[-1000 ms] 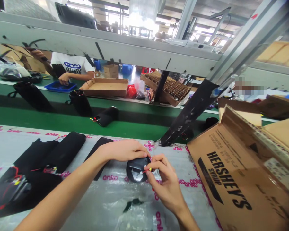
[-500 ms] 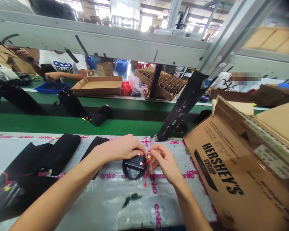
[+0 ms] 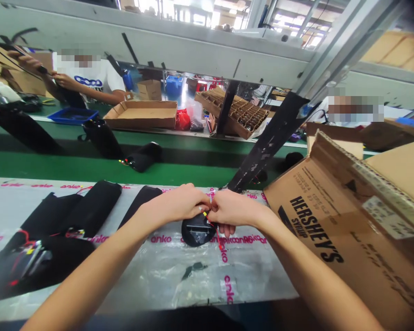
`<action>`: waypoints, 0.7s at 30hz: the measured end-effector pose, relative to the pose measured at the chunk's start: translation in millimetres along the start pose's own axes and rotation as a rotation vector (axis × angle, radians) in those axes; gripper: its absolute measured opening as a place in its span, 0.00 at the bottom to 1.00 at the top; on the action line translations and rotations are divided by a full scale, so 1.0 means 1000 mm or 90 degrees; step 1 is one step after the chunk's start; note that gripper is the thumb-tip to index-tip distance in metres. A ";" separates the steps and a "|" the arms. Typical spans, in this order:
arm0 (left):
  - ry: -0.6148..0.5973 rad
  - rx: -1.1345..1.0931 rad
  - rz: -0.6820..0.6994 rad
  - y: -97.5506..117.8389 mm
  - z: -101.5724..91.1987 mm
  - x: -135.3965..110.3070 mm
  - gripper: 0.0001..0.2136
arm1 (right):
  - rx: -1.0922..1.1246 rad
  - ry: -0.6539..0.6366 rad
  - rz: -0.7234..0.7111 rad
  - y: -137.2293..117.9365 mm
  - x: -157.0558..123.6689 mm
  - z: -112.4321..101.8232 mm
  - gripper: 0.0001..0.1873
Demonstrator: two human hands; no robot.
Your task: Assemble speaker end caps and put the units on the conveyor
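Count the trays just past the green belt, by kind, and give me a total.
Blue plastic tray: 1
Shallow cardboard tray: 1
Cardboard divider tray: 1
Total: 3

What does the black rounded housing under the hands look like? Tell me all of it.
The black rounded housing looks like moulded plastic, with a glossy rectangular recess in its face. It lies on the printed plastic sheet. A red wire runs from its top down across it onto the sheet. The left hand and right hand cover its upper edge.
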State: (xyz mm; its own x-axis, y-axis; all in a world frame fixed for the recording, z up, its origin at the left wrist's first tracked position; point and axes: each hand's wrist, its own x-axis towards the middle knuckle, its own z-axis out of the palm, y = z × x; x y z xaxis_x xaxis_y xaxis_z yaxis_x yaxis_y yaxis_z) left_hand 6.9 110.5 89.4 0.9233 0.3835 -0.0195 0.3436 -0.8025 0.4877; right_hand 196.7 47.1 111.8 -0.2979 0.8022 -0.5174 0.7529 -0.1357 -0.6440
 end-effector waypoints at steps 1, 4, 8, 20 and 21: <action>0.003 -0.017 0.000 0.001 0.001 -0.005 0.14 | -0.018 -0.013 0.000 -0.004 0.001 -0.001 0.20; 0.076 -0.118 -0.051 0.004 0.009 -0.030 0.18 | -0.058 -0.014 0.004 -0.016 0.000 -0.001 0.23; 0.281 -0.367 -0.197 0.005 0.033 -0.067 0.22 | -0.096 0.048 0.004 -0.022 -0.005 0.006 0.25; 0.196 -0.298 -0.294 0.017 0.034 -0.066 0.21 | 0.128 0.185 -0.174 0.064 -0.024 0.052 0.11; 0.163 -0.238 -0.313 0.021 0.026 -0.063 0.21 | 0.159 0.184 -0.193 0.072 -0.023 0.062 0.15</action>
State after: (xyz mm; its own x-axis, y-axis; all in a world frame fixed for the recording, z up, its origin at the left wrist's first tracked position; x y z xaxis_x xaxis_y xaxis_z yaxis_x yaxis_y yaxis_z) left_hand -39.9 57.7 78.0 0.5884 0.7978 -0.1316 0.5894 -0.3118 0.7453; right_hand 221.5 -17.0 42.5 -0.2812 0.9507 -0.1305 0.4828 0.0227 -0.8754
